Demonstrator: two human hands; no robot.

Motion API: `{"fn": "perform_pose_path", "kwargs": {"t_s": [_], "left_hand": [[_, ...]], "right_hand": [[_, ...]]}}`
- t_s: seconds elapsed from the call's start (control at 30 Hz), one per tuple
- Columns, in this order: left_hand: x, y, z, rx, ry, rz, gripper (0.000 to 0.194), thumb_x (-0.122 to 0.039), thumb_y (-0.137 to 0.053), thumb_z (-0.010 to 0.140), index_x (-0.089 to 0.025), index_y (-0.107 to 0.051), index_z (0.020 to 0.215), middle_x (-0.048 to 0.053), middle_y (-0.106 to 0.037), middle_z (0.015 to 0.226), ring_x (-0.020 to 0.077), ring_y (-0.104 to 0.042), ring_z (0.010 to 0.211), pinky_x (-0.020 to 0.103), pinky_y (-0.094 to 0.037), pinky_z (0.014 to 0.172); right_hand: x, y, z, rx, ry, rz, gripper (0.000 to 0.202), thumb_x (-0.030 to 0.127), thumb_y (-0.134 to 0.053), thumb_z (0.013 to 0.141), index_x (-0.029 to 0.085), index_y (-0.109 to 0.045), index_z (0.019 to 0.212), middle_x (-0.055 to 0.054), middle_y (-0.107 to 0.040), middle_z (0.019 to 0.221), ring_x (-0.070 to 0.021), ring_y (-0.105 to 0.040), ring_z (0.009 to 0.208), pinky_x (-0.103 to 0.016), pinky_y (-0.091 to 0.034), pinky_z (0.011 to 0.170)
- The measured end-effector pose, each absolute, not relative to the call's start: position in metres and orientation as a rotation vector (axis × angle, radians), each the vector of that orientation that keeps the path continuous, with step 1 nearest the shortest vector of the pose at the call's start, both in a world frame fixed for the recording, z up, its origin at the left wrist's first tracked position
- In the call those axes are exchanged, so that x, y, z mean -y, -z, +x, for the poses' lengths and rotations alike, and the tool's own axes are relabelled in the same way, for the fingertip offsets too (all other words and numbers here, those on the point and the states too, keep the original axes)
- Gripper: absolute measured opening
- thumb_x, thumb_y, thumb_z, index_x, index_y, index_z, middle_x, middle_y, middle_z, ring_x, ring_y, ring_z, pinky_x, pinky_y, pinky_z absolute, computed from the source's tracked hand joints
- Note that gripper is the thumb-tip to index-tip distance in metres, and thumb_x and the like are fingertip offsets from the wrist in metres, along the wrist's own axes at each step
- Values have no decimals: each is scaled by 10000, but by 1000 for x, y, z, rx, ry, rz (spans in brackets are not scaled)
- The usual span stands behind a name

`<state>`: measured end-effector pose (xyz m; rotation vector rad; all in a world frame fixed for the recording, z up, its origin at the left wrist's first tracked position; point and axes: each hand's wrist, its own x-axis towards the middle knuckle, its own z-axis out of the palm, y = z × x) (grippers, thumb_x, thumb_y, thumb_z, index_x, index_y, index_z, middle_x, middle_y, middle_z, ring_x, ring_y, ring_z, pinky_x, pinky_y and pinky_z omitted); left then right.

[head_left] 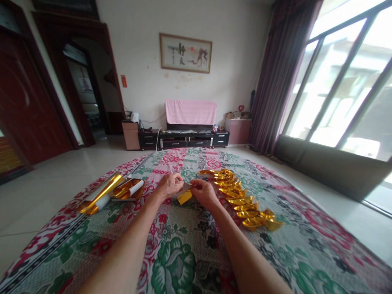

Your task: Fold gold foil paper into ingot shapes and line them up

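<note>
Between my hands is a small piece of gold foil paper (185, 197), its yellow side showing low and a greyish part above. My left hand (170, 185) is closed at the paper's upper left, fingertips pinched at its edge. From the right, my right hand (204, 192) pinches the paper's upper right corner. Just right of that hand, several folded gold foil pieces (240, 201) lie in a slanting row on the flowered cloth (173, 265). Rolled gold foil sheets (102, 195) with white backs rest on the cloth to the left.
Beyond the cloth's far edge stands a low black cabinet (186, 141) with a pink cloth (190, 112) draped over something on it. A purple curtain (275, 81) and windows are on the right, dark red doors (29, 94) on the left.
</note>
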<state>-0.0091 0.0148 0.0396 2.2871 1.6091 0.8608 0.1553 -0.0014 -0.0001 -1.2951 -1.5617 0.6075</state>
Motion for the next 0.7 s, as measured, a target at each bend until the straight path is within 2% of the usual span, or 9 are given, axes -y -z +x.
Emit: {"fn": "perform_pose_path", "kwargs": {"t_s": [0.1,0.23,0.43,0.57,0.7], "left_hand": [[-16,-40,-14,-1589,-907,2176,264,-366,-472,742,-163,-640,732,7,-633,653,119,-545,624,191,-373,574],[-17,-39,-20,-1504,-790,2146,385,-448,-429,754,-137,-620,631,-18,-537,534,113,-501,564,194,-337,513],[-19,-33,-19,-1435,-828,2055,325,-380,-454,722,-130,-660,752,-10,-586,568,111,-508,538,195,-353,506],[-17,-34,-17,-1511,-768,2153,293,-316,-455,700,-134,-684,682,9,-627,586,119,-535,569,196,-356,525],[-16,-35,-14,-1628,-605,2226,267,-268,-466,675,-162,-710,695,21,-664,617,130,-566,597,196,-365,536]], "right_hand": [[0,2,156,1509,-581,-1307,295,218,-514,628,192,-677,872,12,-671,724,-132,-596,655,-225,-468,629],[1,-1,156,1468,-531,-1359,279,235,-500,642,197,-679,853,6,-679,735,-136,-605,664,-233,-470,650],[8,-8,157,1471,-428,-1447,276,236,-491,654,206,-676,857,18,-669,695,-129,-599,644,-218,-459,630],[12,-10,157,1577,-320,-1467,271,207,-506,660,200,-672,875,13,-659,671,-127,-592,622,-217,-444,628],[14,-7,157,1688,-192,-1452,282,162,-527,655,166,-652,908,-30,-658,788,-125,-580,631,-219,-434,641]]}}
